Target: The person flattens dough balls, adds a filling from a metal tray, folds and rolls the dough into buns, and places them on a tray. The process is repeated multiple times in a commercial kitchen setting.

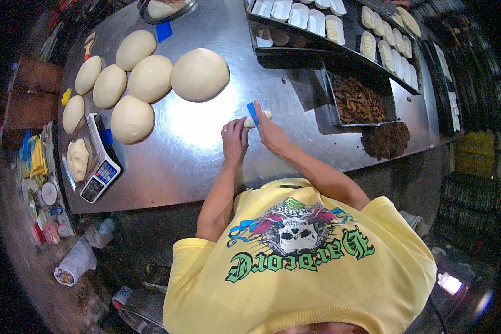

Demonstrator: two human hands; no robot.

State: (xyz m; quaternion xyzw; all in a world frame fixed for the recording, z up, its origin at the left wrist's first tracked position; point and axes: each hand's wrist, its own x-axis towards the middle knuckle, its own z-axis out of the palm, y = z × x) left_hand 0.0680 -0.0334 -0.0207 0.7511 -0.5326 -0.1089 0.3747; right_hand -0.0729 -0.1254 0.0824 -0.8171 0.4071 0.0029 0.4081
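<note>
At the table's near middle, my right hand [271, 135] grips a blue dough scraper [253, 114], its blade upright across a small pale dough roll [266, 114]. My left hand [235, 139] steadies the roll's left end, fingers bent and pressed against it. Part of the roll is hidden behind the scraper and my fingers. Several large smooth dough balls lie to the left, the biggest dough ball [200, 75] being closest to my hands. Farther left, a lump of dough [78, 160] sits on a digital scale [103, 177].
To the right stands a metal pan [396, 111] of brown strips, beside a dark crumbly pile [386, 140]. Beyond it, a black tray [339, 45] carries white paper moulds, some with shaped dough. A brush [88, 45] and blue scraper [163, 32] lie at the far left.
</note>
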